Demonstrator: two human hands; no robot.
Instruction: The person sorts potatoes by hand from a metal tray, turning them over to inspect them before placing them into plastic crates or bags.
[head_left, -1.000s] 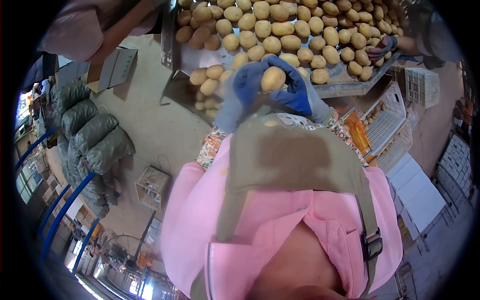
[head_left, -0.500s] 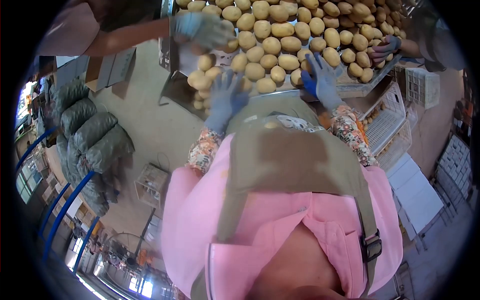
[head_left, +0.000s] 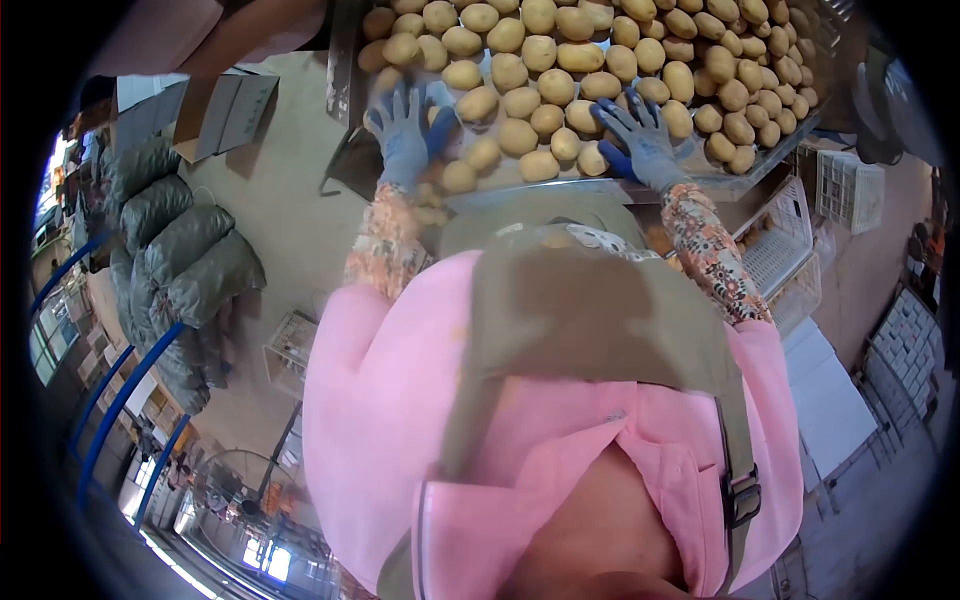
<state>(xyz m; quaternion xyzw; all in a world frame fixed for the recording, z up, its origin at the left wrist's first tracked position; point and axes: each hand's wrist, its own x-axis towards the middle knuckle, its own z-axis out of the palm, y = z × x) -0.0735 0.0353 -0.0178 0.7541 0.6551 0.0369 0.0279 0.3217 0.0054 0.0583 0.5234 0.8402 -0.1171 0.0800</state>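
Many yellow potatoes [head_left: 537,55] lie across a metal sorting table [head_left: 590,187] at the top of the head view. My left hand [head_left: 403,142], in a grey-blue glove, is at the table's left front corner. Its fingers are spread, and nothing shows in its grasp. Loose potatoes [head_left: 470,168] sit just right of it, and a few blurred ones are below by the edge. My right hand [head_left: 645,145], gloved alike, rests with fingers spread over potatoes by the front edge. Its fingertips touch or nearly touch several; it grips none that I can see.
A co-worker's arm [head_left: 265,35] reaches in at top left; another person's dark sleeve [head_left: 880,105] is at right. White plastic crates [head_left: 848,190] stand at right. Stuffed green sacks [head_left: 190,250] and an open carton [head_left: 225,110] are on the left, beside blue rails [head_left: 130,395].
My left hand has moved left and slightly up, and fewer potatoes lie at that corner. My right hand has barely shifted. Both co-workers' gloved hands have drawn back from the potatoes.
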